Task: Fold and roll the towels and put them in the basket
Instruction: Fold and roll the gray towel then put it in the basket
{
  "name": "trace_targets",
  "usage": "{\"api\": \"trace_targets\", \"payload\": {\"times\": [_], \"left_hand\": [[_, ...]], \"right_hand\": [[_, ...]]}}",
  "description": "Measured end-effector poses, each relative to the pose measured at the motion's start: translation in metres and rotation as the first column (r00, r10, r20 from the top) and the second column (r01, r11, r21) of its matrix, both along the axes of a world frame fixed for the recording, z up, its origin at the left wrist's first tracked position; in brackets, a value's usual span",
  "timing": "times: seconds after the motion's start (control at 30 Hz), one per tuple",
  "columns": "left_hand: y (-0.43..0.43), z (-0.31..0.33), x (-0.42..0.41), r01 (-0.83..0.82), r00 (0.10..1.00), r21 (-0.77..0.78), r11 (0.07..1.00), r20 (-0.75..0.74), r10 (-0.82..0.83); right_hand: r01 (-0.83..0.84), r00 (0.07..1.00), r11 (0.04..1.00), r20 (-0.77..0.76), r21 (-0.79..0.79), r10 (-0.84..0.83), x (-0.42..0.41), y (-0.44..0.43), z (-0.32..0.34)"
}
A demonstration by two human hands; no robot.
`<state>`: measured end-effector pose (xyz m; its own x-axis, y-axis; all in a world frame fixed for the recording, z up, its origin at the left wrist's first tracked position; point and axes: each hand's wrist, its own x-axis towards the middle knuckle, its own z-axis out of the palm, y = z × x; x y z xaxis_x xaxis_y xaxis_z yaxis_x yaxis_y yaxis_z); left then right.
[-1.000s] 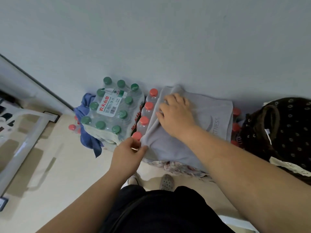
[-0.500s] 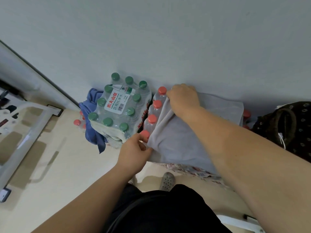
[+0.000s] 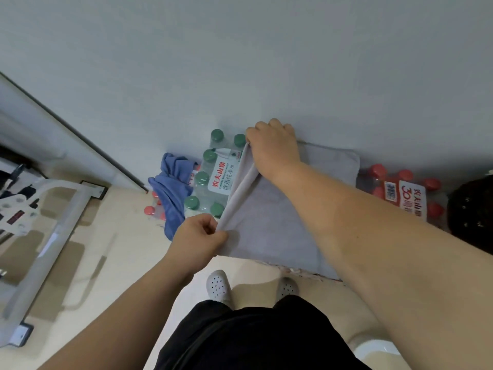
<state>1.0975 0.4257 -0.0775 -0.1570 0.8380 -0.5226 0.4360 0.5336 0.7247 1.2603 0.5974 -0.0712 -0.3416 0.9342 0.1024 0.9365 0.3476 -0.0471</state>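
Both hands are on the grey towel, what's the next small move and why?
Probably carry the lifted edge across to fold the grey towel in half: left hand pinches its near corner, right hand grips the far corner, and the rest lies flat.

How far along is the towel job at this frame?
Done: nothing visibly; no rolled towel in view. In hand: the grey towel lies over bottle packs, left hand pinching its near left corner, right hand gripping the far one, lifting that edge, likely to fold. Left: rolling and basketing it, plus the crumpled blue cloth nearby.
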Motion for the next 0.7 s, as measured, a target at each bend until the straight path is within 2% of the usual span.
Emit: {"api": "trace_targets", "payload": {"times": [0.2, 0.33, 0.37, 0.43, 0.5, 0.57, 0.63, 0.7], "left_hand": [[0.014, -0.005, -0.068, -0.064, 0.995, 0.008, 0.998, -0.073, 0.065], [0.022, -0.014, -0.098, -0.047, 0.995, -0.001, 0.999, -0.089, 0.046], [0.023, -0.016, -0.102, -0.031, 0.995, -0.004, 0.999, -0.091, 0.031], [0.025, -0.018, -0.106, 0.013, 0.992, 0.003, 1.0, -0.124, -0.012], [0.026, -0.019, -0.105, 0.07, 0.973, 0.082, 0.994, -0.227, -0.05], [0.027, -0.016, -0.101, 0.128, 0.945, 0.236, 0.963, -0.323, -0.046], [0.029, -0.011, -0.089, 0.196, 0.939, 0.355, 0.914, -0.338, -0.07], [0.029, -0.005, -0.067, 0.307, 0.927, 0.41, 0.859, -0.332, -0.173]], "right_hand": [[0.065, 0.991, 0.997, -0.115, -0.041, -0.069, -0.073, 0.011, -0.016], [-0.074, 0.975, 0.946, -0.224, -0.316, 0.002, -0.097, 0.007, -0.03], [-0.119, 0.968, 0.929, -0.247, -0.35, 0.031, -0.098, 0.002, -0.032], [-0.13, 0.956, 0.939, -0.292, -0.317, 0.034, -0.093, -0.009, -0.039], [-0.049, 0.945, 0.967, -0.326, -0.251, -0.037, -0.08, -0.021, -0.041], [0.072, 0.943, 0.974, -0.304, -0.213, -0.137, -0.058, -0.035, -0.041], [0.202, 0.931, 0.96, -0.266, -0.193, -0.249, -0.032, -0.05, -0.039], [0.333, 0.895, 0.931, -0.259, -0.15, -0.362, -0.002, -0.067, -0.041]]}}
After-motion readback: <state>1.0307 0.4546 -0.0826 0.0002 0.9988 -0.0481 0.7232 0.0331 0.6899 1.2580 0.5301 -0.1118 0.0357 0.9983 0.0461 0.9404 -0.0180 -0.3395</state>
